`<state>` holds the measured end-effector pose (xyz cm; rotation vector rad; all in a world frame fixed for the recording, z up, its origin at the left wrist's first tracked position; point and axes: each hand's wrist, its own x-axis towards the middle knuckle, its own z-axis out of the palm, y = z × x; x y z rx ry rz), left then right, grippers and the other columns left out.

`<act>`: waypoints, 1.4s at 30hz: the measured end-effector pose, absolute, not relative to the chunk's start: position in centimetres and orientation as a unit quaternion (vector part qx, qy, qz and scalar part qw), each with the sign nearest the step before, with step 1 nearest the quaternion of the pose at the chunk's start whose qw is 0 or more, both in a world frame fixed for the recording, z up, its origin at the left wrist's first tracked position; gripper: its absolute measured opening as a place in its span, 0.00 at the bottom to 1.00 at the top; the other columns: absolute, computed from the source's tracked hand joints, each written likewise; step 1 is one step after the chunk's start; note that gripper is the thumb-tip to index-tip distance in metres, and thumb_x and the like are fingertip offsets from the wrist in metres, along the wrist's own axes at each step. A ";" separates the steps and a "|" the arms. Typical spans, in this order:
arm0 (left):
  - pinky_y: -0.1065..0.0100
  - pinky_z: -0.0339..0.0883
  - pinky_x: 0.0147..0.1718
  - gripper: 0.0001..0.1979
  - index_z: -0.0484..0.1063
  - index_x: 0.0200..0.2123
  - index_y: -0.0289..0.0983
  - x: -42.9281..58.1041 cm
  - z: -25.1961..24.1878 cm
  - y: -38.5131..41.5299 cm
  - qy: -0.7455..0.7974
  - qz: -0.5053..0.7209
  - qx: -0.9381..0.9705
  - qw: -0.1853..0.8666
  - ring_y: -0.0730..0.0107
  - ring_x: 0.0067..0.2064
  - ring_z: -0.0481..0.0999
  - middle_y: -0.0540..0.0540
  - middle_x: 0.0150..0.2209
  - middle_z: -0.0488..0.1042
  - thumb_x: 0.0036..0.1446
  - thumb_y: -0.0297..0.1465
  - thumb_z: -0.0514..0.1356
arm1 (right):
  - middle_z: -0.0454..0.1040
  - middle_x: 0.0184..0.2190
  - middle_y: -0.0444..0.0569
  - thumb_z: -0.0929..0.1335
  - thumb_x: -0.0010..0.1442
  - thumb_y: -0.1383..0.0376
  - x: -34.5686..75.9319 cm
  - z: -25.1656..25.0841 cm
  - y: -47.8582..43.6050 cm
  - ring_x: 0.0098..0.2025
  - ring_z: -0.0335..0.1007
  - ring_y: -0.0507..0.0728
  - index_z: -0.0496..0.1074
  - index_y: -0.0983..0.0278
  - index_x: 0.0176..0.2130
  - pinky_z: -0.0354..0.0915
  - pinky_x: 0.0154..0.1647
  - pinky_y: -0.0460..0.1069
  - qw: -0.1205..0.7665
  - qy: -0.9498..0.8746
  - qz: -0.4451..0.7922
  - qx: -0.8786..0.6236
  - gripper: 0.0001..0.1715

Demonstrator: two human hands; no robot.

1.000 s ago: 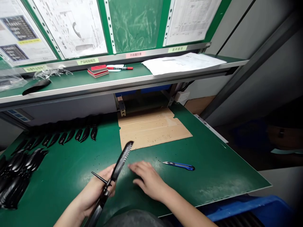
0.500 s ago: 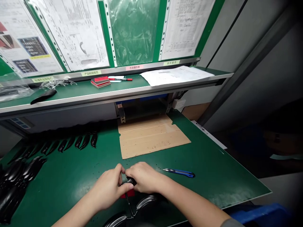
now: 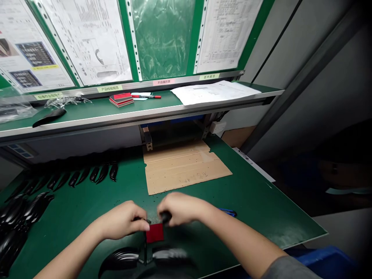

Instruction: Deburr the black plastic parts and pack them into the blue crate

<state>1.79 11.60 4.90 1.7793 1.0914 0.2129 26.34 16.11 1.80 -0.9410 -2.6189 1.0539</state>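
My left hand (image 3: 124, 221) pinches the top of a thin black plastic runner (image 3: 145, 246) near the table's front. Two glossy black curved parts (image 3: 119, 259) spread from the runner's lower end, the right one blurred. My right hand (image 3: 181, 209) is closed around a dark black plastic piece (image 3: 166, 217), apart from the runner; most of that piece is hidden in the fingers. Between and just below the hands lies a red square pad (image 3: 155, 233) on the green table. Behind my right forearm a blue utility knife (image 3: 228, 212) shows only in part.
A cardboard sheet (image 3: 186, 166) lies beyond the hands. Black curved parts (image 3: 74, 179) stand in a row at the back left, with a pile of black parts (image 3: 17, 221) nearer. The shelf (image 3: 145, 112) above carries red pads (image 3: 121, 99), a marker (image 3: 149, 96) and papers (image 3: 215, 92).
My hands have moved apart, the left one leftward with the runner, the right one holding a black piece. The red pad is now uncovered, and my right forearm hides most of the knife.
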 end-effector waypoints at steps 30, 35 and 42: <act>0.69 0.48 0.29 0.21 0.59 0.25 0.39 -1.0 -3.0 6.2 0.665 0.294 0.476 0.494 0.71 0.28 0.53 0.54 0.24 0.54 0.58 0.50 0.51 | 0.68 0.49 0.53 0.77 0.44 0.53 25.4 -3.9 13.4 0.53 0.61 0.64 0.65 0.58 0.54 0.56 0.53 0.57 0.083 -0.895 0.185 -0.396 0.40; 0.69 0.50 0.31 0.18 0.57 0.26 0.39 1.3 -0.1 6.2 0.570 0.194 0.608 0.517 0.70 0.30 0.56 0.53 0.26 0.56 0.61 0.46 0.49 | 0.72 0.46 0.52 0.72 0.51 0.65 24.5 -1.8 11.4 0.52 0.63 0.62 0.69 0.59 0.48 0.54 0.54 0.57 0.089 -0.955 0.132 -0.251 0.23; 0.71 0.49 0.29 0.18 0.69 0.26 0.34 1.7 -0.9 6.4 0.501 0.257 0.446 0.695 0.73 0.27 0.59 0.51 0.25 0.67 0.55 0.44 0.60 | 0.77 0.26 0.39 0.73 0.46 0.65 24.0 -2.2 11.0 0.30 0.72 0.53 0.73 0.59 0.29 0.60 0.36 0.46 -0.002 -0.892 0.302 -0.337 0.07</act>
